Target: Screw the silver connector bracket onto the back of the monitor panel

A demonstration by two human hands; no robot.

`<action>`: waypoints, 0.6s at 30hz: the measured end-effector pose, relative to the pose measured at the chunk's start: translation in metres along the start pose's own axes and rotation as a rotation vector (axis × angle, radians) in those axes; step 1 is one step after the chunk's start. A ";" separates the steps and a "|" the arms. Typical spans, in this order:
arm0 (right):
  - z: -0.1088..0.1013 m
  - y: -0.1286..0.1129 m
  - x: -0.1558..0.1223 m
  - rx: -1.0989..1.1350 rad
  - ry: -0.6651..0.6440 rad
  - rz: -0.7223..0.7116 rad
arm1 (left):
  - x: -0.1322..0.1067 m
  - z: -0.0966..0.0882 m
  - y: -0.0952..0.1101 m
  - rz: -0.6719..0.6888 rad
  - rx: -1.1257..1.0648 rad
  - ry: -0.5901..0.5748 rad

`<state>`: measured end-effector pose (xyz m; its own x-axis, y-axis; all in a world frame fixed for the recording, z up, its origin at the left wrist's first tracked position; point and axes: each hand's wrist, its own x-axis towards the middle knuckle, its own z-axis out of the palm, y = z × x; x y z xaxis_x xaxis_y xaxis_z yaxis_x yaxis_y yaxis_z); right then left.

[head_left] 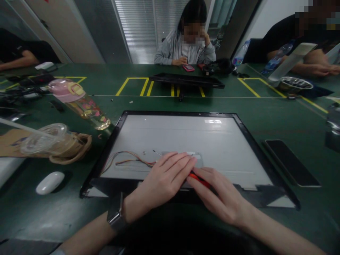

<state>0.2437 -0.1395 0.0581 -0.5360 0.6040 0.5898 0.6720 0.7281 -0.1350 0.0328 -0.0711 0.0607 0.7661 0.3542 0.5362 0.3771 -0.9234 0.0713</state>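
Observation:
A flat screen panel with a pale back and black frame lies in front of me. My left hand rests palm down over its lower middle, fingers stretched out side by side, partly covering a small greyish plate. My right hand is closed around a red-and-black screwdriver, its fingertips close to the left fingers. A thin dark tip pokes out beyond the left hand, in line with the handle; the stretch between is hidden. Thin coloured wires curl left of the hand, near tiny bits.
Left of the panel are a white mouse, an iced drink cup and a pink-lidded bottle. A black phone lies to the right. Behind stand a dark monitor and a metal bowl. Other people sit around the table.

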 end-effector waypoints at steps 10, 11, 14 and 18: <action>0.000 0.100 -0.020 -0.173 0.127 0.144 | 0.008 -0.036 -0.038 -0.319 -0.099 0.465; 0.004 0.113 -0.025 -0.149 0.135 0.231 | 0.006 -0.035 -0.040 -0.423 -0.241 0.516; 0.018 0.136 -0.041 -0.025 0.030 0.457 | 0.000 -0.028 -0.040 -0.567 -0.684 0.581; 0.031 0.134 -0.049 -0.059 -0.180 0.485 | -0.004 -0.013 -0.035 -0.599 -0.894 0.535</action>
<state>0.3440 -0.0610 -0.0134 -0.2316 0.9175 0.3233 0.8900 0.3340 -0.3103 0.0096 -0.0425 0.0667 0.1998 0.8517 0.4844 -0.0569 -0.4834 0.8735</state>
